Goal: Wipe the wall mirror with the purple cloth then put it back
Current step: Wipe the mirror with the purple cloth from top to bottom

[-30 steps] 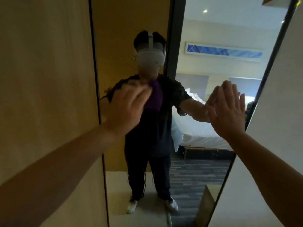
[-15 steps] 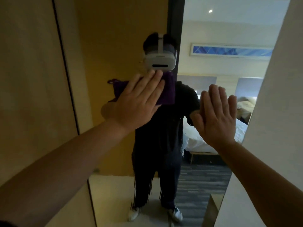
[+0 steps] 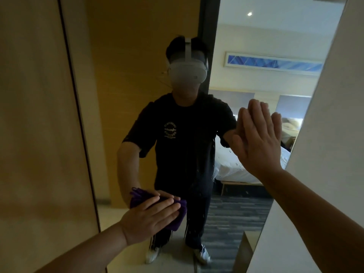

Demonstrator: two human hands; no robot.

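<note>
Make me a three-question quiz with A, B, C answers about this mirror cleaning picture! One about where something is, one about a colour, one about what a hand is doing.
1. Where is the cloth on the mirror?
A. Low down
B. At the top
C. On the floor

2. What colour is the cloth?
A. Yellow
B. Purple
C. White

3. What is the right hand doing?
A. Making a fist
B. Holding a bottle
C. Held flat and open at the glass

Answers:
1 A: the cloth sits low on the glass under the left hand.
2 B: its edges show purple.
3 C: the right hand has straight fingers and holds nothing.
</note>
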